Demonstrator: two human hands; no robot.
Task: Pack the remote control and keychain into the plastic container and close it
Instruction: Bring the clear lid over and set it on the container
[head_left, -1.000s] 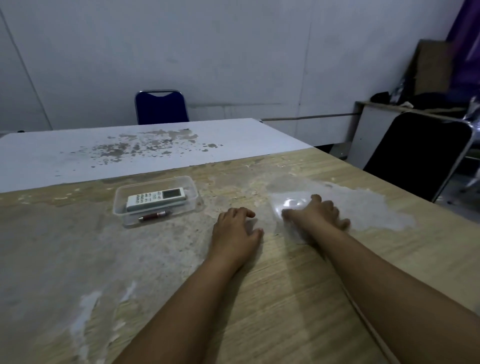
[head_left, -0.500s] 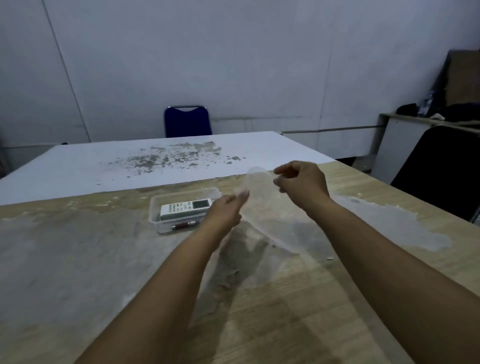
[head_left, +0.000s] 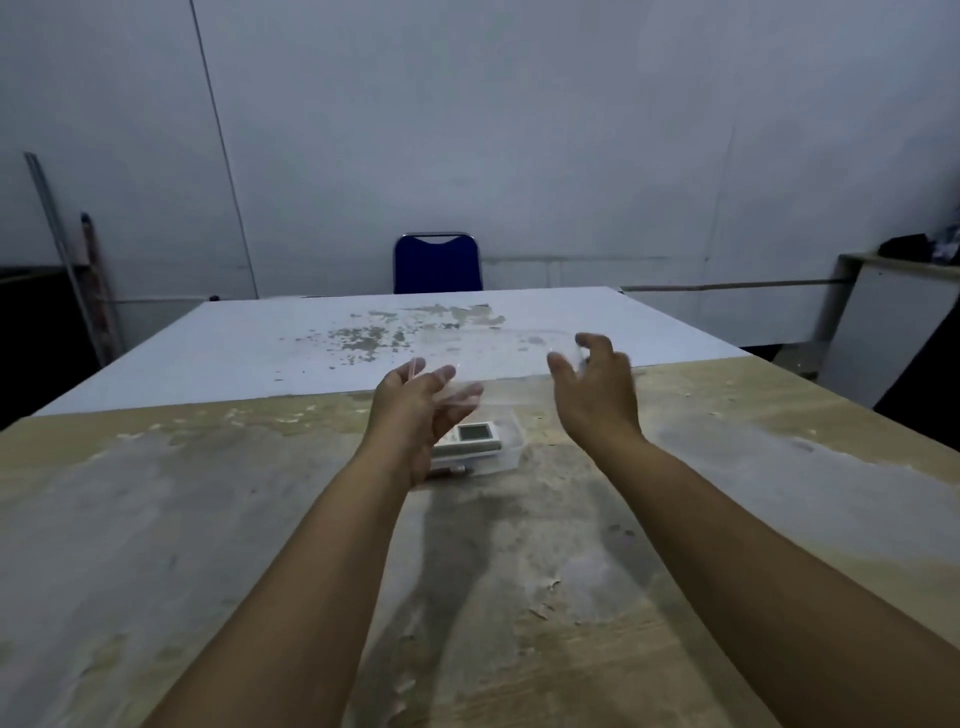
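Note:
The clear plastic container sits on the worn wooden table, with the white remote control lying inside. A small dark keychain shows at the container's near wall, partly behind my left wrist. My left hand and my right hand hold the transparent lid between them, raised above the container. The lid is faint and blurred; each hand grips one end. My left hand hides the container's left half.
A white table with a scuffed patch adjoins the wooden one at the far side. A blue chair stands behind it against the wall. A white cabinet stands at the right, poles lean at the left.
Both hands lifted the lid off the table at the right and carried it left and up, over the container. The camera view swung so the container is centred.

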